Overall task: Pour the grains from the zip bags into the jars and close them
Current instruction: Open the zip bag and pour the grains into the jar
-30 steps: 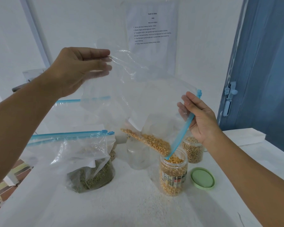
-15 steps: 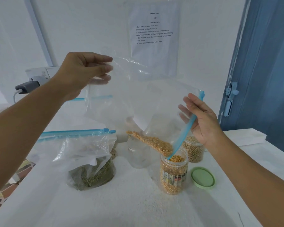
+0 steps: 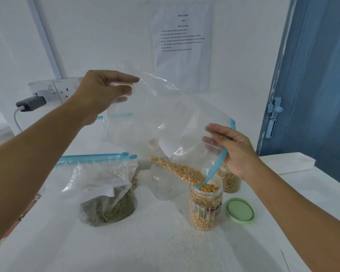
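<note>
I hold a clear zip bag [image 3: 165, 118] tilted over an open jar [image 3: 205, 207]. My left hand [image 3: 102, 93] pinches the bag's raised bottom corner. My right hand [image 3: 234, 150] grips the blue zip edge at the mouth. Yellow grains [image 3: 181, 171] lie along the bag's low fold, right at the mouth above the jar. The jar is nearly full of yellow grains. Its green lid [image 3: 240, 211] lies flat on the table to the right.
A zip bag of green grains [image 3: 106, 197] stands at the left front. An empty clear jar [image 3: 161, 181] and a jar of brown grains [image 3: 229, 179] stand behind. A wall socket with a plugged charger [image 3: 30, 104] is at far left; a blue door [image 3: 318, 75] at right.
The bag's raised corner and my left hand have come lower and a little right. The grains have slid further toward the mouth and the jar has filled a bit more.
</note>
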